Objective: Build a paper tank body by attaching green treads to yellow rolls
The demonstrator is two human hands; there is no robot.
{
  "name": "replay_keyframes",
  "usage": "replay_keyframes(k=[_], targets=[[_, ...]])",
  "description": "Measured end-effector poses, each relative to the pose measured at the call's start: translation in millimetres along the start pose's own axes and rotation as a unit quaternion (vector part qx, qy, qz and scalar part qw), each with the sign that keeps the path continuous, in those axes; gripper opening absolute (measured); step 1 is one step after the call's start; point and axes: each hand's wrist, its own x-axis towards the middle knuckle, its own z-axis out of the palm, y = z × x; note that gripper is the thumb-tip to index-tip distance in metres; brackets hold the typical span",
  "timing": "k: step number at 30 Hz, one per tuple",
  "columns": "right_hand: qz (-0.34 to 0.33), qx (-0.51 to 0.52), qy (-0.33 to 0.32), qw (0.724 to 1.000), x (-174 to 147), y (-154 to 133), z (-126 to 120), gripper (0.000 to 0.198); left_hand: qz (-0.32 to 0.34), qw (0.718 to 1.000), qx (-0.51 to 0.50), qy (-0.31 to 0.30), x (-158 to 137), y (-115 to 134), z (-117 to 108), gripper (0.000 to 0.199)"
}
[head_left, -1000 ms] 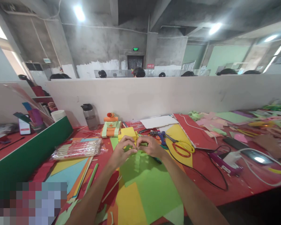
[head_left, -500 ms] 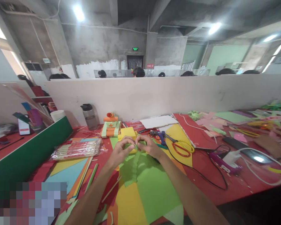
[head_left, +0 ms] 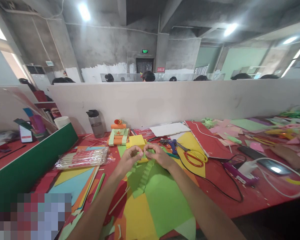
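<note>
1. Hand, left (head_left: 131, 160): wrist level, thumb and index tips nearly meeting by the other hand; can't tell if it grips anything.
2. Notched green strip (head_left: 143, 180) sits between the forearms, over green sheets (head_left: 172, 203), near side of yellow box (head_left: 137, 140). It hung straight half a second ago; now slants toward near left, notches showing. Likely being turned at its upper end, so handling isn't finished.
3. Right hand (head_left: 158, 155): fingers curled, thumb inward, apparently pinching strip's upper end. Forearm angles in from near right.
</note>
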Motion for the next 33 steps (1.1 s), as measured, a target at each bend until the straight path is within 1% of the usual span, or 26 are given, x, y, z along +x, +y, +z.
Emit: replay_keyframes(k=[3,6,11,14,19,23,26,29,31,33], targets=[[0.022,0.032,0.002,0.999,1.3,8.2,1.2,0.032,-0.024,0.999,-0.022,-0.013,0.8,1.8,-0.2,0.031],[0.042,0.076,0.009,0.996,3.2,16.5,2.4,0.031,-0.043,0.998,-0.036,-0.014,2.4,0.8,-1.4,0.031],[0.081,0.168,0.018,0.982,6.3,24.8,5.2,0.030,-0.043,0.998,-0.051,-0.007,3.3,-2.8,-3.6,0.030],[0.095,0.203,0.019,0.974,7.3,26.3,7.2,0.031,-0.041,0.998,-0.056,-0.011,2.6,-2.5,-4.3,0.028],[0.098,0.224,0.007,0.970,7.1,23.7,9.3,0.029,-0.047,0.996,-0.072,-0.020,1.6,-0.3,-4.6,0.026],[0.117,0.229,0.003,0.966,4.7,19.3,8.4,0.029,-0.053,0.997,-0.055,-0.031,0.7,-0.8,-5.2,0.028],[0.126,0.228,0.010,0.965,3.1,16.8,7.2,0.031,-0.060,0.997,-0.031,-0.028,0.5,-3.1,-5.6,0.031],[0.120,0.219,0.019,0.968,3.3,15.1,6.4,0.029,-0.062,0.998,-0.018,-0.017,0.4,-3.9,-6.0,0.033],[0.118,0.230,0.026,0.966,4.5,14.4,5.9,0.028,-0.067,0.997,-0.030,-0.023,0.0,-2.4,-6.9,0.032],[0.116,0.261,0.044,0.957,5.8,14.1,5.0,0.026,-0.081,0.994,-0.061,-0.032,-0.6,-0.3,-8.5,0.031]])
